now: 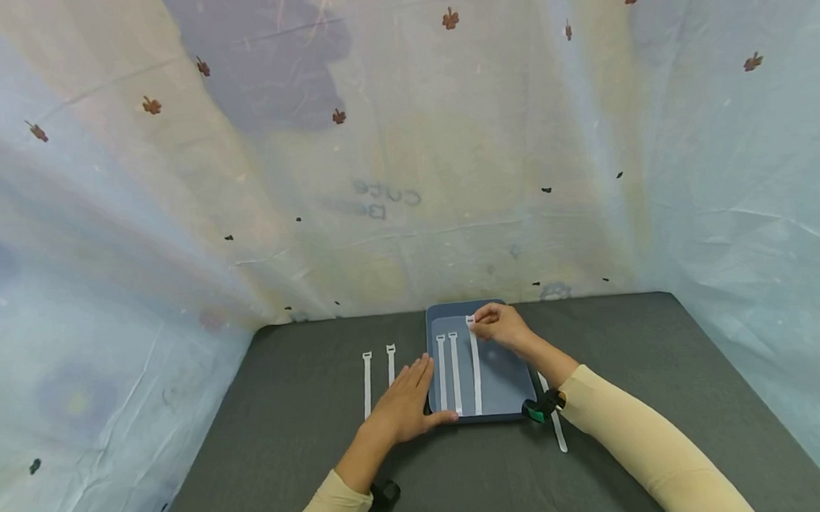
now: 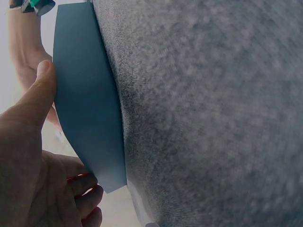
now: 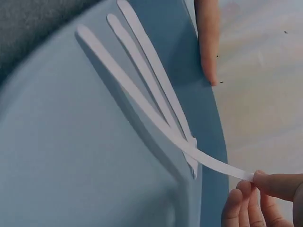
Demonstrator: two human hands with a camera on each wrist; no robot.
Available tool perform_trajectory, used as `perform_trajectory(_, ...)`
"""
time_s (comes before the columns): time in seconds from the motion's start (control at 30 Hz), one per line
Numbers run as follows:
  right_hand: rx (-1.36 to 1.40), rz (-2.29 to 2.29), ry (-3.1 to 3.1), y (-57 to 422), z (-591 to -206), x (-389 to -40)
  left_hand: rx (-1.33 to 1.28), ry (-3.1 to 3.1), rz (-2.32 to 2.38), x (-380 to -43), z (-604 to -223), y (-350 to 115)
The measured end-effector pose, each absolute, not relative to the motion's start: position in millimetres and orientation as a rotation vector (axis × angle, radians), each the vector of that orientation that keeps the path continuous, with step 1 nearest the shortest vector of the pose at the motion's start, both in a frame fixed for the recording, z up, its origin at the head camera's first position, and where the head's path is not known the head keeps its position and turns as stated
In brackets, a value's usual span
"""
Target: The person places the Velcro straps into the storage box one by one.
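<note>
My right hand [image 1: 504, 329] pinches the slotted head end of a white cable strap [image 1: 476, 370] over the blue tray [image 1: 507, 380]. In the right wrist view that strap [image 3: 142, 101] bends up from the tray toward thumb and fingertips, its shadow falling beneath it. Two more white straps, a left one [image 1: 443, 373] and a right one [image 1: 455, 372], lie lengthwise in the tray's left part. My left hand [image 1: 402, 406] rests at the tray's near left corner, fingers along the left side. The left wrist view shows the thumb touching the tray's near wall [image 2: 87, 85].
Left of the tray, two white straps lie on the dark grey cloth: an outer one [image 1: 367, 386] and an inner one [image 1: 391, 360], partly behind my left hand. Another strap [image 1: 559, 432] lies right of the tray, under my right wrist. A patterned curtain [image 1: 451, 237] hangs behind the table.
</note>
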State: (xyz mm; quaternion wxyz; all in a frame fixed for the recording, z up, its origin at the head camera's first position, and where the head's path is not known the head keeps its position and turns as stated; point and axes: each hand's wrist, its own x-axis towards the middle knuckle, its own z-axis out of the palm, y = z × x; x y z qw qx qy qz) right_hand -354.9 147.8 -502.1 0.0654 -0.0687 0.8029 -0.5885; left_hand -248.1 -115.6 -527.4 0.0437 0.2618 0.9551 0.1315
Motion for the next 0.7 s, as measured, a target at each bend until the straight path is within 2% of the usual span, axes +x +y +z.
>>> perform_trajectory(0.4,-0.217,-1.716,2.388,139.9,-514.0,-367.0,0.805,2.924,0.384,-247.0,-524.6,-114.8)
perform_trajectory(0.7,-0.124,-1.678,2.418,135.0,-518.6,-371.4,0.787,2.928,0.364,-248.6,-525.8,-115.0)
